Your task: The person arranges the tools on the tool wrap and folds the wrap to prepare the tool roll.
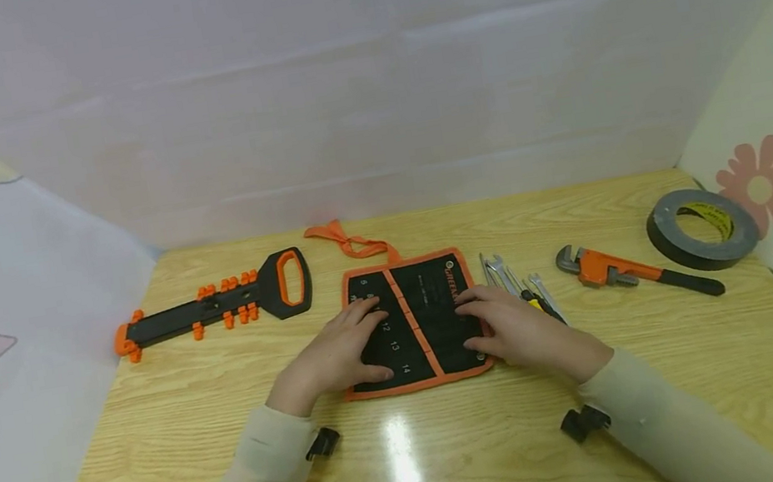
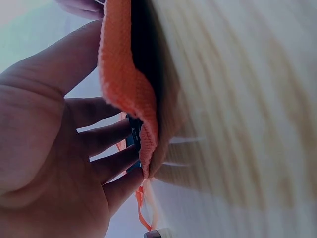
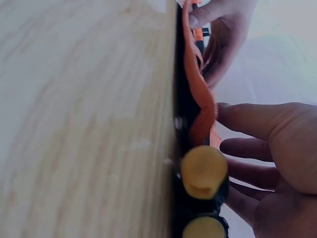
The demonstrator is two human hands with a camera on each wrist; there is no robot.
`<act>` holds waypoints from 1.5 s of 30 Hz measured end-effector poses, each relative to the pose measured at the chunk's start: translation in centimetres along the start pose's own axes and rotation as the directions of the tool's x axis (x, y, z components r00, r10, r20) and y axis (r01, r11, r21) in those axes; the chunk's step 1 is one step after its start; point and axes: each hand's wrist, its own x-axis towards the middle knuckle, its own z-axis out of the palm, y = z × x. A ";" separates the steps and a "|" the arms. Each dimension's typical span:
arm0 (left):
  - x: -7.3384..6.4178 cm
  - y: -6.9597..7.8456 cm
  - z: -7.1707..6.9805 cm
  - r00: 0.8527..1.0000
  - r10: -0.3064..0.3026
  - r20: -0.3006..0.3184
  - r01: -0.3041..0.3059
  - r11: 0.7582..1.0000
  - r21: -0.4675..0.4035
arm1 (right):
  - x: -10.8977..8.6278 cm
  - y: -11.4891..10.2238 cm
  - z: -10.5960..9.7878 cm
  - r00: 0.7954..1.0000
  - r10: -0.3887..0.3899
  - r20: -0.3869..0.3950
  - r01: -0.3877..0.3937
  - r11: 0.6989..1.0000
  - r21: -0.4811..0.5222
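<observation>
A black fabric tool pouch [image 1: 442, 333] with orange edging and printed numbers lies flat on the wooden table. My left hand [image 1: 336, 354] rests on its left side, fingers spread over the numbered pockets, thumb near the bottom. On the opposite side my right hand [image 1: 523, 333] touches the pouch's right edge with its fingertips. In the left wrist view, thumb and fingers lie along the raised orange trim [image 2: 121, 74]. Partly hidden behind the right hand are several small wrenches [image 1: 506, 274] and a yellow-and-black handle; two yellow handle ends [image 3: 203, 171] show close up in the right wrist view.
A black-and-orange rack [image 1: 172, 321] with clips and a loop handle lies at the left. To the right are an orange pipe wrench [image 1: 626, 268] and a roll of grey tape [image 1: 683, 244]. An orange tie strap [image 1: 357, 246] trails behind the pouch, towards the back wall.
</observation>
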 end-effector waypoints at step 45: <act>0.0 -0.2 0.2 1.000 0.007 -0.008 -0.007 1.000 -0.002 | -2.2 2.7 -0.2 0.946 0.238 -0.221 -0.228 0.971 0.071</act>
